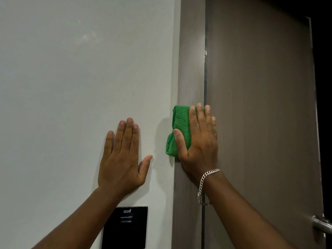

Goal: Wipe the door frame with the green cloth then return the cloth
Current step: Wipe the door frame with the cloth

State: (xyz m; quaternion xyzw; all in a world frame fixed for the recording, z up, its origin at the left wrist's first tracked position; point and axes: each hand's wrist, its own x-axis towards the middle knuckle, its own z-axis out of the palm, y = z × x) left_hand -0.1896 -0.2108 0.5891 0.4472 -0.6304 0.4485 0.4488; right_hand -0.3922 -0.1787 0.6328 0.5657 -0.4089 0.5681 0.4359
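Note:
A folded green cloth [179, 130] lies flat against the brown door frame [192, 60], at its left edge where it meets the wall. My right hand [199, 141] presses on the cloth with fingers stretched upward, covering its right half; a silver chain bracelet sits on that wrist. My left hand [122, 157] rests flat and open on the white wall [71, 78], to the left of the frame and slightly lower, holding nothing.
The brown door [260, 105] stands to the right of the frame, with a metal handle [321, 224] at the lower right edge. A black wall panel [125, 229] sits below my left hand. Darkness lies beyond the door's right edge.

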